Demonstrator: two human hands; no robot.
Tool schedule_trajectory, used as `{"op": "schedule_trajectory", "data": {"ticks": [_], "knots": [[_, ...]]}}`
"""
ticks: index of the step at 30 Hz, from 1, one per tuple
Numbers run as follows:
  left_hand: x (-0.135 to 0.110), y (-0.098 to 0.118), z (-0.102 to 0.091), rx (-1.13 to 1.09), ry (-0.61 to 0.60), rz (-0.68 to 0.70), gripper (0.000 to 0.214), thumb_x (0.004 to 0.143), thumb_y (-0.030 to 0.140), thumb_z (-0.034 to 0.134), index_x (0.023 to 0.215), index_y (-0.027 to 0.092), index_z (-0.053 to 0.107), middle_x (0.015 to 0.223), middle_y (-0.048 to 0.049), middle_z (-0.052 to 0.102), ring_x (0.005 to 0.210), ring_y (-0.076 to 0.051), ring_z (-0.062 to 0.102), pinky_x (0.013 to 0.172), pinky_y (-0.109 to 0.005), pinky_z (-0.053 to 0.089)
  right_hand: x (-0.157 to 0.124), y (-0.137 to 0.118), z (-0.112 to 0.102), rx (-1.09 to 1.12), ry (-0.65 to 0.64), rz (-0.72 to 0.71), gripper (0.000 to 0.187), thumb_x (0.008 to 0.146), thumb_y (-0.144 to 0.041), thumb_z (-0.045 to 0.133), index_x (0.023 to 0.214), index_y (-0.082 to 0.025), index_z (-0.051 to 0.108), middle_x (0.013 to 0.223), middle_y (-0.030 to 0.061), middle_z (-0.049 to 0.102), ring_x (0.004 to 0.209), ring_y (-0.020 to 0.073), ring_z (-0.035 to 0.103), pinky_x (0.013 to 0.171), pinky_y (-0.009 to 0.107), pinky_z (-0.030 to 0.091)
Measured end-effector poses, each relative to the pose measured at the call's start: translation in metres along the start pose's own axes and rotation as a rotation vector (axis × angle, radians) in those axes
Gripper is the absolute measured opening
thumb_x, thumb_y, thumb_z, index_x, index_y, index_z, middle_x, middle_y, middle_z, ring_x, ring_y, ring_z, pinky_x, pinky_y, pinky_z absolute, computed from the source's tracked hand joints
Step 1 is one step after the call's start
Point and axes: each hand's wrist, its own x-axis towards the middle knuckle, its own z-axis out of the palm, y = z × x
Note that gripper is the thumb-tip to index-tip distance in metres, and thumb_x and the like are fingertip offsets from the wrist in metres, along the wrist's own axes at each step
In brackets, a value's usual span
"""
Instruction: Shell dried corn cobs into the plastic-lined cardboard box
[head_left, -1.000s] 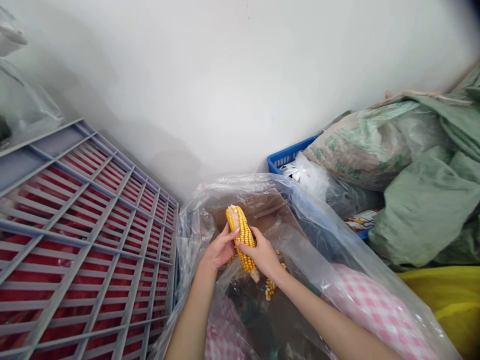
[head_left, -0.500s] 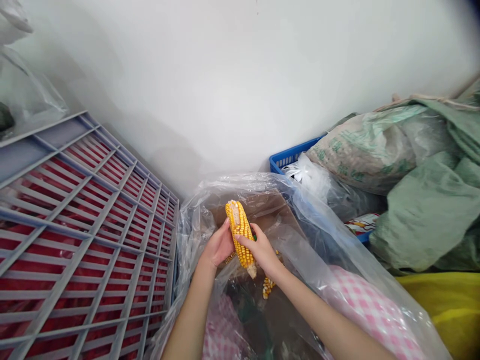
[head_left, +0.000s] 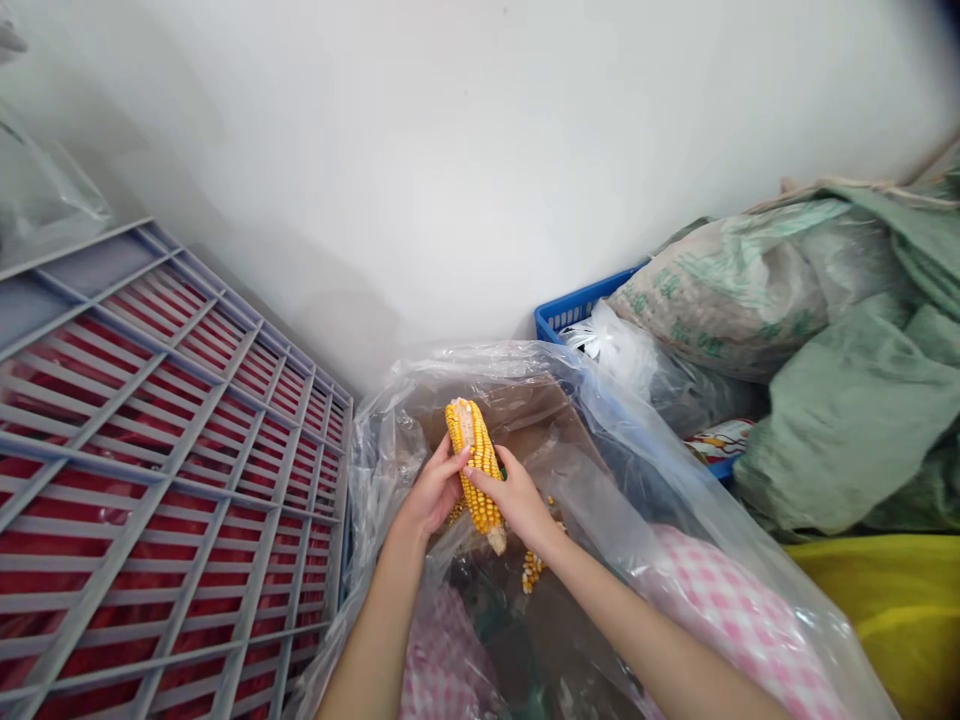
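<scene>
Here's the ear of corn (head_left: 481, 490), right in the centre of the frame, just below the middle, tilted with its blunt end up and to the left and its pale tip down and to the right, and 2 hands are on it! The left hand (head_left: 433, 490) has it from the left, the right hand (head_left: 520, 500) from the right, both sets of fingers closed around the corn, 2 thumbs close together on the front face; the fingertips behind are mostly hidden. Look at the upper part: 1 bare strip (head_left: 467, 425) runs down among full yellow rows, so the step in hand looks like working kernels off the cob, and early on at that. The next move, I'd judge, calls for a firm hold from 1 hand while a thumb presses at the strip's edge. Just below the right wrist, more corn kernels (head_left: 532, 572), and it's all above a clear plastic bag (head_left: 480, 352) opening across the lower centre. Pink checked cloth (head_left: 727, 590) shows at lower right, a grey crate (head_left: 161, 480) fills the left side, a blue basket (head_left: 589, 298) sits right of centre, and a white wall (head_left: 450, 180) spans the top.
</scene>
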Motion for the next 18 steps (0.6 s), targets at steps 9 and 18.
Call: {"op": "schedule_trajectory", "data": {"ticks": [9,18], "knots": [[0.0027,-0.0039,-0.0014,0.016,0.020,-0.020,0.042,0.069,0.019,0.064,0.110,0.016,0.054,0.099,-0.0073,0.063,0.094,-0.020,0.059,0.086,-0.031,0.043,0.0019,0.0073,0.0019,-0.004,0.015,0.016,0.039,0.067,-0.038,0.060,0.100,-0.019,0.053,0.094,0.0036,0.063,0.085,0.0188,0.059,0.075,0.030,0.044],[0.0045,-0.0060,-0.0029,0.041,0.044,-0.034,0.040,0.072,0.023,0.063,0.110,0.017,0.053,0.100,-0.0076,0.063,0.091,-0.019,0.060,0.084,-0.031,0.044,0.0019,0.0086,0.0043,-0.056,0.018,0.024,0.039,0.068,-0.039,0.058,0.100,-0.018,0.052,0.095,0.0046,0.063,0.086,0.0192,0.059,0.075,0.031,0.044]]}}
